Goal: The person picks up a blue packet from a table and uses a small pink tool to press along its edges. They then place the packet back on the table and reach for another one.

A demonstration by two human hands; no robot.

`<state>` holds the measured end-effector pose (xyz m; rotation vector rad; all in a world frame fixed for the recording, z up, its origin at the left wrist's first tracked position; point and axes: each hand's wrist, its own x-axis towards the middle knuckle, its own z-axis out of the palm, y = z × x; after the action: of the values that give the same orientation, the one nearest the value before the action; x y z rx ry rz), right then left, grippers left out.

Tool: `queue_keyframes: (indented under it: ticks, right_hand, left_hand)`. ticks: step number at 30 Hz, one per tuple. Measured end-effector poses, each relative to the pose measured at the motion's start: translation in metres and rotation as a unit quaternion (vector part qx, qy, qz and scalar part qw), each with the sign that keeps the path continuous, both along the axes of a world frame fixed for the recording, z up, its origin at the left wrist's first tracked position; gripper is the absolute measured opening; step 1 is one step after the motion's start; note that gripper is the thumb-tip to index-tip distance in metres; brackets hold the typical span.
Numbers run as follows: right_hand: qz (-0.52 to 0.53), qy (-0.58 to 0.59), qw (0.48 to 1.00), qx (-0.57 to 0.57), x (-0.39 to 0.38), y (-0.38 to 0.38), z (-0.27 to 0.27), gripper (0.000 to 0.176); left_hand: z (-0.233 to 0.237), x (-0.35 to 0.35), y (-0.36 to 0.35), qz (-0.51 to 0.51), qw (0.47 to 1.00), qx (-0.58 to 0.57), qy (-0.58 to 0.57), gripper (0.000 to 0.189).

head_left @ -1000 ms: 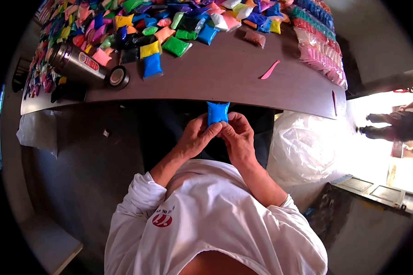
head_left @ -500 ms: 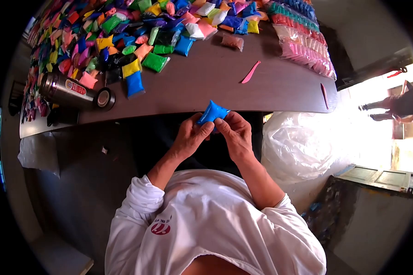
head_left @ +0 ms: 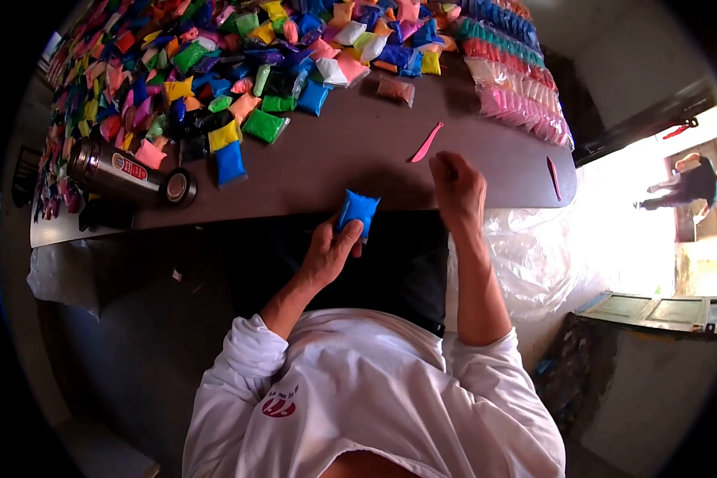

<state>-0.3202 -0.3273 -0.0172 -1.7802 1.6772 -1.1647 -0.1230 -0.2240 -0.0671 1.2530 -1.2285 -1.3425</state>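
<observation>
My left hand point(head_left: 328, 253) grips a small blue packet point(head_left: 358, 210) by its lower end, just in front of the brown table point(head_left: 350, 151) edge. My right hand point(head_left: 457, 188) is off the packet and raised over the table's near edge, its fingers curled shut with nothing visible in them. It is nearest to a pink stick tool point(head_left: 426, 143) lying on the table just beyond it.
A heap of coloured packets point(head_left: 239, 56) covers the table's far side, and another blue packet point(head_left: 229, 162) lies apart from it. A steel flask point(head_left: 123, 171) lies on its side at left. Bundled packet rows point(head_left: 518, 76) line the right. A clear plastic bag point(head_left: 534, 247) sits below the table. A person point(head_left: 685, 179) stands in the doorway.
My right hand has let go of the blue packet and moved up and right over the table edge. My left hand keeps the packet, slightly lower and to the left.
</observation>
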Motion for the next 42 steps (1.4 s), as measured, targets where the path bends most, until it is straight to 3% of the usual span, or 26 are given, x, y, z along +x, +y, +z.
queue_keyframes:
  ticks: [1,3,6,10,12,15,18,25,27,30,34,36,40,42]
  right_hand:
    - [0.001,0.002,1.000,-0.002,-0.004,-0.013,0.002,0.025]
    - [0.015,0.212,0.973,0.087,-0.008,-0.037,0.003,0.034]
    - [0.002,0.295,0.952,0.087,-0.006,-0.058,-0.003,0.039]
    - [0.033,0.309,0.944,0.108,-0.005,-0.075,-0.001,0.035]
    - [0.111,0.289,0.929,0.203,-0.008,-0.086,0.000,0.035]
    - [0.103,0.294,0.918,0.245,-0.002,-0.089,0.002,0.035]
    - [0.114,0.360,0.900,0.218,0.005,-0.080,0.008,0.034]
    - [0.185,0.394,0.889,0.138,0.009,-0.064,0.016,0.028]
    - [0.207,0.414,0.885,0.059,0.009,-0.063,0.008,0.024]
    - [0.149,0.354,0.923,-0.022,0.008,-0.076,-0.016,0.024]
    - [0.125,0.291,0.948,-0.040,0.013,-0.108,-0.025,0.024]
    - [0.047,0.247,0.968,-0.020,0.026,-0.121,-0.020,0.024]
    - [0.047,0.171,0.984,-0.022,0.042,-0.131,-0.006,0.024]
    - [0.147,0.193,0.970,-0.022,0.046,-0.128,-0.017,0.023]
  left_hand:
    - [-0.003,-0.001,0.000,0.003,1.000,0.001,0.002,0.047]
    - [-0.005,-0.003,0.001,0.006,1.000,0.003,0.008,0.048]
    - [-0.017,-0.003,0.002,0.025,0.999,0.006,0.024,0.048]
    - [-0.023,-0.002,0.002,0.060,0.997,0.017,0.046,0.049]
    - [-0.023,-0.003,0.002,0.057,0.997,0.020,0.046,0.049]
    - [-0.023,-0.003,0.001,0.057,0.997,0.022,0.053,0.050]
    - [-0.022,0.000,0.004,0.065,0.996,0.028,0.048,0.050]
    - [-0.014,-0.005,0.003,0.075,0.995,0.048,0.036,0.052]
    - [-0.011,-0.008,0.004,0.089,0.994,0.056,0.029,0.052]
    - [-0.013,-0.008,0.003,0.081,0.995,0.051,0.027,0.051]
    - [-0.006,-0.005,0.003,0.065,0.997,0.037,0.015,0.051]
    - [-0.007,-0.006,0.001,0.075,0.996,0.041,0.015,0.051]
    - [-0.010,-0.007,0.003,0.086,0.994,0.061,0.030,0.050]
    - [-0.011,-0.008,0.003,0.080,0.995,0.055,0.034,0.050]
